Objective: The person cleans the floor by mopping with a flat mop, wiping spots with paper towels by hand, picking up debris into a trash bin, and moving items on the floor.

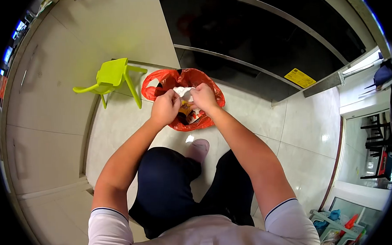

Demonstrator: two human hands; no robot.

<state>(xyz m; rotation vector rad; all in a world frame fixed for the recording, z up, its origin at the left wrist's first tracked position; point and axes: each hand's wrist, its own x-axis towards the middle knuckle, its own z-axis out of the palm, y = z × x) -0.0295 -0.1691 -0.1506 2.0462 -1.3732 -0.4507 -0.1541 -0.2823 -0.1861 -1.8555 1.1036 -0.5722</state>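
A red plastic bag (216,93) lines an open bin on the floor in front of me. My left hand (164,108) is over its near left side, fingers closed in a pinch. Opposite it, my right hand (204,98) is also pinched, thumb and fingers pointing toward the left one. Something small and pale seems to be between the fingertips, but I cannot make out what. Just behind them, crumpled white paper (183,90) shows in the bag. Below the hands lie a yellow wrapper (185,110) and other red and white scraps.
A lime-green child's chair (112,75) stands left of the bag. Behind is a black glossy appliance front (245,38) with a yellow label (300,78). Pale cabinets (44,93) line the left. My pink slipper (200,148) rests on the tiled floor.
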